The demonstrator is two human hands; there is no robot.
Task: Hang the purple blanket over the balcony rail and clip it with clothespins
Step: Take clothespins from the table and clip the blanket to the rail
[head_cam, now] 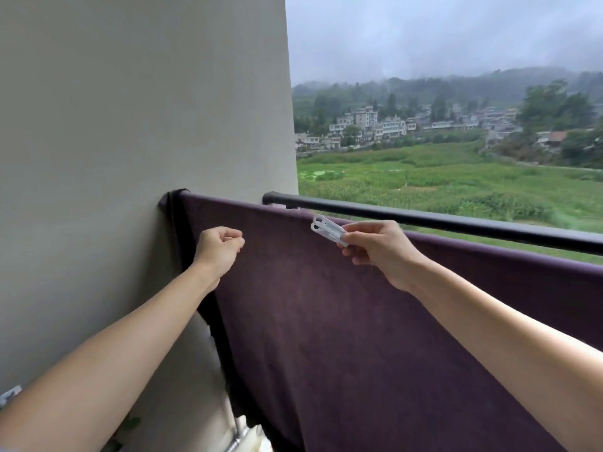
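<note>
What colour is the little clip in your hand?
The clothespin is white, pinched in the right hand. The head view shows it clearly against the purple blanket.

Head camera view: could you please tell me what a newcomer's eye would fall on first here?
The purple blanket fills the lower middle, draped over the balcony rail beside a plain wall on the left. Just above its top edge, the right hand pinches a white clothespin in its fingers, while the left hand is loosely closed in front of the cloth. Beyond, upper right, lie green fields and a misty hillside village.
</note>
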